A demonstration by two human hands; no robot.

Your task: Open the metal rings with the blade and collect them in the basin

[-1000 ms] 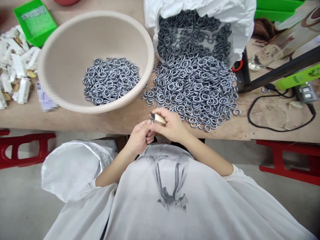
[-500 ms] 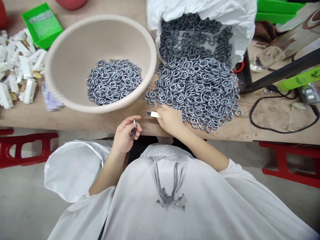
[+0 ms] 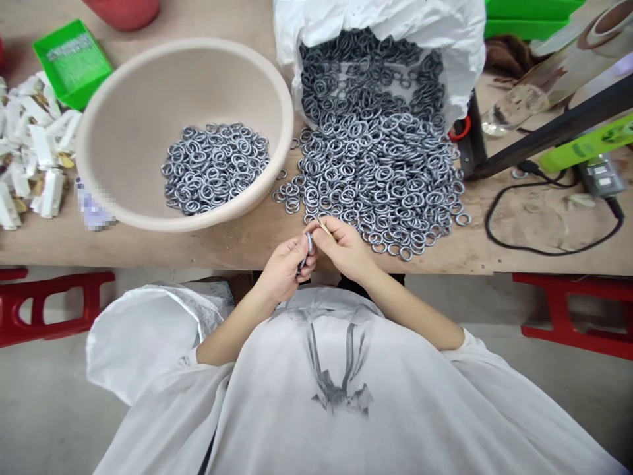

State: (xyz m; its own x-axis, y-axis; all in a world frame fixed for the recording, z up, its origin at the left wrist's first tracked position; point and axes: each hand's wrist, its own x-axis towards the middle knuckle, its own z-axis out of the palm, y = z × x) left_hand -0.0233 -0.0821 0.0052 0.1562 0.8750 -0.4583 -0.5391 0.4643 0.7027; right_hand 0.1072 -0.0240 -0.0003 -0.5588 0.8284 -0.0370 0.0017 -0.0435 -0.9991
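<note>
My left hand is closed, pinching a grey ring upright between thumb and fingers. More ring metal shows lower in its grip, partly hidden by the fingers. My right hand touches or nearly touches it at the fingertips and grips a thin craft knife with a pale handle, seen edge-on; its dark tip cannot be made out. Behind my right hand, a heap of grey rings spills from a white sack. To the left stands a large beige basin with a pile of similar rings in it.
White wrapped pieces and a green tray of small parts lie at the left. A dark metal bar and a black cable are on the right. An open white bag sits below the table edge, beside a red stool.
My left hand has moved right with its ring to meet my right hand. The knife has turned from flat to edge-on. The whole view has shifted slightly.
</note>
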